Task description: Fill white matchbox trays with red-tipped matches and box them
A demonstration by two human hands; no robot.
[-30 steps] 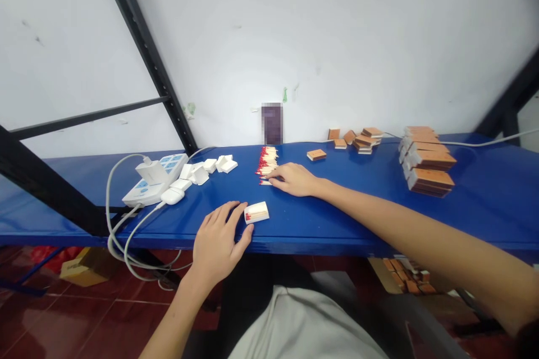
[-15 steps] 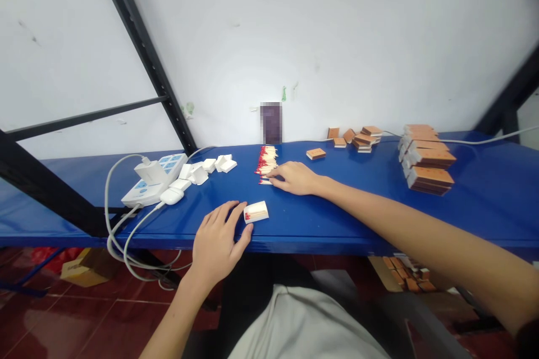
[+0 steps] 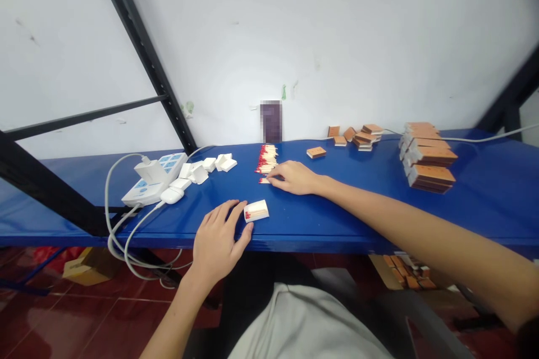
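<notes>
A small white matchbox tray [image 3: 261, 206] lies near the front edge of the blue shelf, with several red-tipped matches inside. My left hand [image 3: 219, 238] rests at its left end, thumb and index finger on either side of it. Farther back, a pile of loose red-headed matches [image 3: 266, 158] is laid out with the heads mostly to the left. My right hand [image 3: 295, 178] is at the near end of this pile, fingertips closed on a few matches [image 3: 263, 181] a little apart from the rest. Its fingers partly hide their plain ends.
White empty trays [image 3: 199, 174] lie at left beside a power strip [image 3: 145, 185] with a white charger and cables. Brown matchbox covers [image 3: 365, 137] sit at the back right, near a taller stack [image 3: 432, 157]. One brown box [image 3: 316, 152] lies alone. A blurred dark rectangle [image 3: 272, 122] leans on the wall.
My right fingers have drawn the few near matches together, and a gap now shows between them and the pile. My left hand and the tray have stayed in place.
</notes>
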